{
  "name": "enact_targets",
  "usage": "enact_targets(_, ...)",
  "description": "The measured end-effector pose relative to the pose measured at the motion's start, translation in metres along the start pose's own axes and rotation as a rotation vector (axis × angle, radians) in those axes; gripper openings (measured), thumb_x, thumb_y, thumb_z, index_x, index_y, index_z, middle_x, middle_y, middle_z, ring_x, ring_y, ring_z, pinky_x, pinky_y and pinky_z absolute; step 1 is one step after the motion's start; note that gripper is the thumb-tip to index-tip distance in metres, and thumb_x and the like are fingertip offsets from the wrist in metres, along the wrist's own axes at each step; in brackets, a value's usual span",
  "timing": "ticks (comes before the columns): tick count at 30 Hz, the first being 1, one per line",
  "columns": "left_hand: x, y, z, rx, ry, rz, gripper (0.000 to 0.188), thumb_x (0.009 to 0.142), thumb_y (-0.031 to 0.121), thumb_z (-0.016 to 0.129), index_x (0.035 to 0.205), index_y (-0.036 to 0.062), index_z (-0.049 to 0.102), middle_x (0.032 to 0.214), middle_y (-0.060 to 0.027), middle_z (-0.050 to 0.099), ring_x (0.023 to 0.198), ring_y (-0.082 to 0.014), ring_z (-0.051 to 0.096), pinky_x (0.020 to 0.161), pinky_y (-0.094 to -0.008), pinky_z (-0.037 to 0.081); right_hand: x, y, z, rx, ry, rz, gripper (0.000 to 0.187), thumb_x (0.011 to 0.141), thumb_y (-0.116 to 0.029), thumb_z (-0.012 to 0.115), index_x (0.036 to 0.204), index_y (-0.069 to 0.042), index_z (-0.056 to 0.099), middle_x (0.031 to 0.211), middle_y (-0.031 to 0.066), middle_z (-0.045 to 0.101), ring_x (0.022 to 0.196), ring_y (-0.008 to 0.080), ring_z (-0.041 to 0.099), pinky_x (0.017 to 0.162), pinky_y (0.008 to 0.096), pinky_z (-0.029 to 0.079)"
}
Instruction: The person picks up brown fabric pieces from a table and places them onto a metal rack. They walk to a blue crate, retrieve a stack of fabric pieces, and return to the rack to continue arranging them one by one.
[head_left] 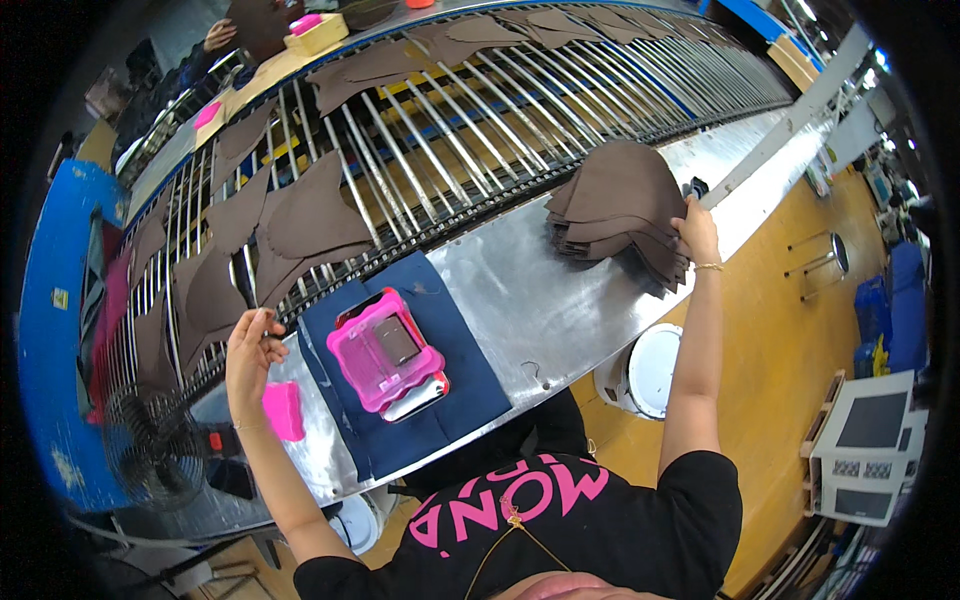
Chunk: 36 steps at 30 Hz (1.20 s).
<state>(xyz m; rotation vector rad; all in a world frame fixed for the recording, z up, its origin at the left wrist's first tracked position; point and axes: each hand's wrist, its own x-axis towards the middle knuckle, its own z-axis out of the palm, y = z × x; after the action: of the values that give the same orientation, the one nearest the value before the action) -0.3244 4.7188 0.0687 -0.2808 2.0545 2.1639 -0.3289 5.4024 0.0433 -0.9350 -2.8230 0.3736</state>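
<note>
My left hand (255, 352) is raised at the near edge of the roller conveyor, fingers pinched around a slim dark tool (243, 283). The tool points away over brown cut pieces (310, 215) lying on the rods; its tip is too small to make out. On the right, my right hand (697, 235) grips the right edge of a fanned stack of brown cut pieces (620, 195), which rests on the metal table. Between my hands, a pink tray (368, 362) holding a small dark block sits on a dark blue cloth (465, 385).
The conveyor's metal rods (470, 130) run across, carrying several more brown pieces. A pink pad (283, 410) and a black fan (155, 450) are at the left. A white pole (790, 120) slants beyond the stack. White buckets (655, 370) and a stool (830, 255) stand below. Across the conveyor, another person's hand (219, 35) shows.
</note>
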Motion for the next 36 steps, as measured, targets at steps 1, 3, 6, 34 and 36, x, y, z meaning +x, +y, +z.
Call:
enact_targets(1,-0.005,0.004,0.009,0.066,0.0,0.028,0.023,0.097,0.027,0.053,0.102,0.0045,0.058,0.079,-0.0055,0.062,0.055,-0.0127,0.061,0.045,-0.021,0.046,-0.007,-0.01,-0.012,0.055,-0.103,0.021,0.032,0.085,-0.014,0.064,0.115,-0.006,0.059,0.089,0.022,0.067,0.083,0.0351,0.066,0.07,0.0449,0.052)
enact_targets(3,-0.012,0.018,0.036,0.199,-0.007,0.081,0.025,0.096,0.027,0.055,0.102,0.0033,0.059,0.08,-0.006,0.062,0.057,-0.0127,0.062,0.047,-0.0216,0.047,-0.01,0.001,-0.019,-0.022,0.125,-0.289,0.038,0.092,-0.002,0.048,0.128,-0.01,0.055,0.084,0.0166,0.065,0.058,0.0197,0.062,0.054,0.0327,0.052)
enact_targets(6,-0.024,0.029,0.06,0.261,-0.002,0.141,0.029,0.094,0.027,0.057,0.105,0.0004,0.06,0.084,-0.009,0.062,0.062,-0.0143,0.064,0.051,-0.0226,0.048,-0.057,-0.059,-0.054,0.309,0.19,-0.383,0.031,0.097,-0.005,0.045,0.125,-0.009,0.059,0.09,0.0143,0.068,0.066,0.018,0.067,0.057,0.0285,0.053)
enact_targets(34,-0.156,0.056,0.022,0.663,0.446,0.473,0.006,0.089,0.002,0.06,0.092,-0.0034,0.061,0.071,-0.0028,0.059,0.059,-0.0062,0.056,0.051,-0.0214,0.04,-0.223,-0.275,0.039,0.907,-0.266,-1.311,0.017,0.076,-0.014,0.075,0.085,-0.004,0.066,0.062,0.0081,0.059,0.072,0.0259,0.054,0.083,0.0364,0.041)
enact_targets(36,-0.147,0.047,0.028,0.688,0.382,0.431,0.005,0.087,-0.001,0.059,0.088,-0.0052,0.059,0.068,-0.0049,0.055,0.055,-0.0086,0.053,0.05,-0.0238,0.04,-0.214,-0.264,0.038,0.868,-0.218,-1.324,0.015,0.076,-0.013,0.075,0.083,-0.004,0.064,0.06,0.0082,0.057,0.07,0.0265,0.053,0.085,0.0361,0.039)
